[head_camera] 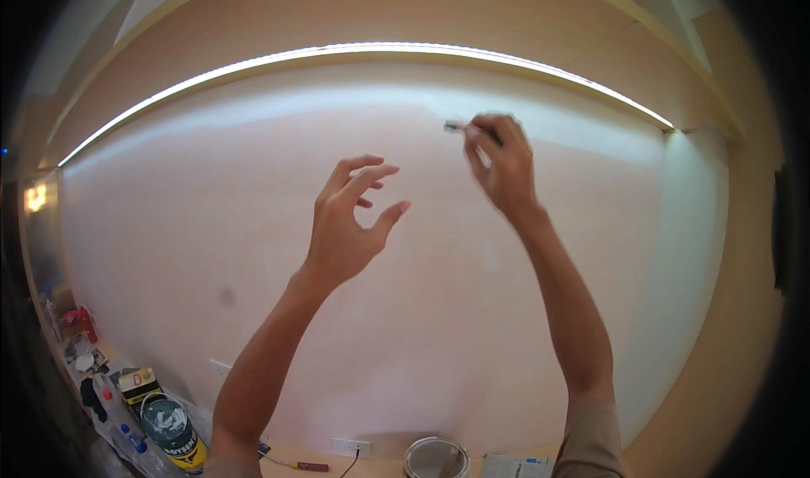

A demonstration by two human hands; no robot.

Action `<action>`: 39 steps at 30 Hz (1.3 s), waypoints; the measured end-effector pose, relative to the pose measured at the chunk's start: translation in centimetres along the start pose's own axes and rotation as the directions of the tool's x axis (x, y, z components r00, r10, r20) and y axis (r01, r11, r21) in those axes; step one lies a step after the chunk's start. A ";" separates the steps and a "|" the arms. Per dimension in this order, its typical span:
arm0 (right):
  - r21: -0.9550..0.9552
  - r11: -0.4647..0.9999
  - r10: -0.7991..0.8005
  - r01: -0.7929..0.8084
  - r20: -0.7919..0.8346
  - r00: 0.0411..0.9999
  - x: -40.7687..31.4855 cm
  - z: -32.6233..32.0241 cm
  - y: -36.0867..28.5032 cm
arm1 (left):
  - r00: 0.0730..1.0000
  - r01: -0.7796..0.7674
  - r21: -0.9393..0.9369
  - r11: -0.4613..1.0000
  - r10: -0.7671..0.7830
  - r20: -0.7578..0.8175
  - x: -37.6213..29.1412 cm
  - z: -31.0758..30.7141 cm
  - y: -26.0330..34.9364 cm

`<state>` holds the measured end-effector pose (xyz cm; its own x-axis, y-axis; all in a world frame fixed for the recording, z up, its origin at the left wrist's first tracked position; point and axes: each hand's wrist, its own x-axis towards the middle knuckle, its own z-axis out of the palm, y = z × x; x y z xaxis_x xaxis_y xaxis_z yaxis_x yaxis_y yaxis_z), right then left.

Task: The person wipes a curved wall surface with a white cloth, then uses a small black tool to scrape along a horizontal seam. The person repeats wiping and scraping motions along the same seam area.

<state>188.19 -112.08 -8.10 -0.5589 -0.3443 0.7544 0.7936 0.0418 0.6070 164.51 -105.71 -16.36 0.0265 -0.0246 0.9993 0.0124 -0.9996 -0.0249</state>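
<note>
My right hand [504, 161] is raised before the pale wall panel [430, 275], pinching a small, slim dark-and-grey tool [454, 125]. Motion blur hides exactly what the tool is; its grey end points left. Lower and to the left, my left hand [351, 218] hangs in front of the same panel with nothing in it. Its fingers are curved and apart from the thumb. Above both hands, a lit LED strip [392, 47] runs along the underside of a wooden overhead panel [405, 10].
Below stand an open paint bucket [436, 459] and a newspaper [516, 466]. A cord is plugged into a wall socket [350, 446]. At lower left are a Boysen paint can [174, 434], a yellow-and-black tin [140, 389], and bottles. A side panel [693, 237] bounds the right.
</note>
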 end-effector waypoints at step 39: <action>-0.510 0.844 -0.199 0.167 -0.009 0.980 5.2 13.3 9.8 | 0.970 -0.143 0.539 0.830 0.225 -0.090 -0.8 3.3 -18.2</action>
<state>189.86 -100.95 5.07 -0.7033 -0.3543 0.6163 0.6994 -0.5000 0.5107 167.60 -87.47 -16.82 -0.0614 -0.2501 0.9663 0.5455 -0.8191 -0.1773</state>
